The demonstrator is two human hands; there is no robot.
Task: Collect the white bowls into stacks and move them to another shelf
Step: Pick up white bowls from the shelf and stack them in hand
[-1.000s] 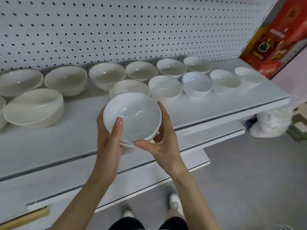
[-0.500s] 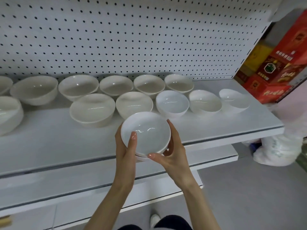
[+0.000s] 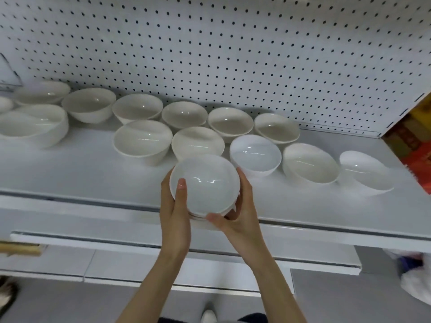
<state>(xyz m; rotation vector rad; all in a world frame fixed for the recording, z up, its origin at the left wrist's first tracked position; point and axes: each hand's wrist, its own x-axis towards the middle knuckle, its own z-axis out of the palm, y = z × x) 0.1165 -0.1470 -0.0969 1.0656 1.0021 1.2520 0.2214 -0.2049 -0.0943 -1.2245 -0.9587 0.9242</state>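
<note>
The lower rims of the held stack (image 3: 204, 185) are mostly hidden behind the top bowl and the palms; a couple of thin edges peek out at its near side, so how many bowls sit nested there is hard to say. The left hand (image 3: 175, 212) cups the stack's left side with the thumb laid over the rim, and the right hand (image 3: 240, 212) wraps the right and near side, fingers curled under; both hands are grasping the stack just above the front part of the upper shelf (image 3: 81, 173).

At the far left, a small bowl (image 3: 4, 104) is cut by the frame edge, and the big bowl (image 3: 32, 125) beside it is partly cut off too. The whole view is slightly blurred, so fine marks on the bowls cannot be read.

Loose bowls stand in two rows on the shelf against the pegboard (image 3: 210, 47). Right behind the stack sits a cream bowl (image 3: 197, 142), nearly touching it; just right of the stack is a brighter white bowl (image 3: 255, 153), then another bowl (image 3: 310, 163) and a tilted bowl (image 3: 365, 172) near the shelf's right end. A lower shelf (image 3: 303, 255) juts out beneath. Red and yellow boxes (image 3: 417, 145) show past the right edge, too blurred to read, and something white and bag-like (image 3: 417, 283) lies on the floor at the right.
</note>
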